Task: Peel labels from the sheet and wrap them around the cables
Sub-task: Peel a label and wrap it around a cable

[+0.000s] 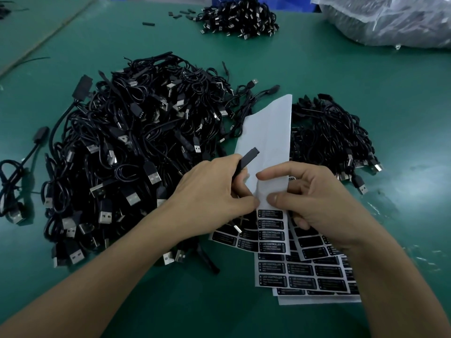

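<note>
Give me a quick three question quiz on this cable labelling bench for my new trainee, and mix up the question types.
1. True or false: the left hand holds a black cable end.
2. Multiple choice: the biggest cable pile lies A) to the left of the hands, B) to their right, C) far behind them.
3. Fill in: the right hand pinches a sheet whose labels read "LED ____".

Key: 1 true; 2 A; 3 CONTROLLER.
</note>
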`<state>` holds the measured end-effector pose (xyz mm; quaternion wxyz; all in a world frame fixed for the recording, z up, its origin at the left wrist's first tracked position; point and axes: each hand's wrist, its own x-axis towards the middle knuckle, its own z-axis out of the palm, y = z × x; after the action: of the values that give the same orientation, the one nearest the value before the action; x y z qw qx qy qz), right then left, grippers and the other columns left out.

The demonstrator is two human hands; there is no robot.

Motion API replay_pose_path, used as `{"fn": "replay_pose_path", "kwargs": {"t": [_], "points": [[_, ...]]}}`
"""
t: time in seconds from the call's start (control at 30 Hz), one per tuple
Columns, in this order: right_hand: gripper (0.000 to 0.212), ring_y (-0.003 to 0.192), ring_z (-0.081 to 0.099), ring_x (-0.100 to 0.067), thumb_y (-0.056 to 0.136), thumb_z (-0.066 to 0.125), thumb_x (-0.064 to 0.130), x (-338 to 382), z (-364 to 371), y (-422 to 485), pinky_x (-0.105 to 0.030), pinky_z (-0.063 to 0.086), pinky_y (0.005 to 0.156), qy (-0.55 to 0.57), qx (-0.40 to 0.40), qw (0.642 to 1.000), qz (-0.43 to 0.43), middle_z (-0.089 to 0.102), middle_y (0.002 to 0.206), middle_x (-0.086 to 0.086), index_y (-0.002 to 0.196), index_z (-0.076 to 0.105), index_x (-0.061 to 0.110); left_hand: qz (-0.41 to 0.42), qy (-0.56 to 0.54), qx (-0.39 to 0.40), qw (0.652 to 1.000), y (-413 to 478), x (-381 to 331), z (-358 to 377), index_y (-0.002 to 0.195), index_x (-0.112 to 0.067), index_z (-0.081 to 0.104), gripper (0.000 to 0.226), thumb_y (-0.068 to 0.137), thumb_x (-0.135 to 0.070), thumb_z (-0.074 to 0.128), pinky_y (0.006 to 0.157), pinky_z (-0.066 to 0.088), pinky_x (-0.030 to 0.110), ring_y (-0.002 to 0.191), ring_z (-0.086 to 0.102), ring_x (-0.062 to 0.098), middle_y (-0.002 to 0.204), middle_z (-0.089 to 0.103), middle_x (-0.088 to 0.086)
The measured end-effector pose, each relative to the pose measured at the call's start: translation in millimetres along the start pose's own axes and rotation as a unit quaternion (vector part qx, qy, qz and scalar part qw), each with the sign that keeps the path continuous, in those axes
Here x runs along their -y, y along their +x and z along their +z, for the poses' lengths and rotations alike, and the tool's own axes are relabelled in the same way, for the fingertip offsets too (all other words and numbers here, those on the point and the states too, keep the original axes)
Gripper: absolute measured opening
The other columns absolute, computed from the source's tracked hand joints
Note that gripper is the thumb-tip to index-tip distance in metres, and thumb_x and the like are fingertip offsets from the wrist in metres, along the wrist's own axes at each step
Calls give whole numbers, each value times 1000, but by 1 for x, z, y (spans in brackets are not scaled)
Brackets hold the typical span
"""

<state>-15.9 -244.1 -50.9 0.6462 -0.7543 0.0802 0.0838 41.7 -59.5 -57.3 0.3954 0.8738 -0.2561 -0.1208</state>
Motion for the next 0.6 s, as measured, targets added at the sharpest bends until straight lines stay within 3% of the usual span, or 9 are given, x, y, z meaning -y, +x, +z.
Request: {"fn": "replay_pose_path", "kwargs": {"t": [0.27, 0.43, 0.6], "points": [[32, 38, 37, -7, 90, 63, -10, -1, -1, 0, -19, 30, 35, 0, 2, 1000, 3, 72, 70, -5, 100, 74, 18, 7, -15, -7, 1000, 0, 1, 1, 71, -25, 36, 29, 74, -28, 65, 72, 55, 50, 74, 67, 30, 78, 74, 3], [35, 46, 36, -12, 89, 64, -9, -3, -3, 1, -21, 29, 36, 7, 1, 1000, 1, 73, 79, -15, 95, 75, 23, 1, -31, -1, 1000, -1, 0, 1, 70, -34, 39, 27, 69, -33, 66, 72, 55, 51, 72, 67, 24, 76, 74, -2], [36, 44, 36, -9, 89, 63, -10, -3, -3, 1, -19, 30, 36, 4, 9, 1000, 1, 74, 78, -10, 94, 76, 24, 6, -36, 9, 999, -1, -1, -1, 87, -19, 53, 37, 68, -42, 74, 74, 56, 50, 68, 67, 5, 77, 73, -20]]}}
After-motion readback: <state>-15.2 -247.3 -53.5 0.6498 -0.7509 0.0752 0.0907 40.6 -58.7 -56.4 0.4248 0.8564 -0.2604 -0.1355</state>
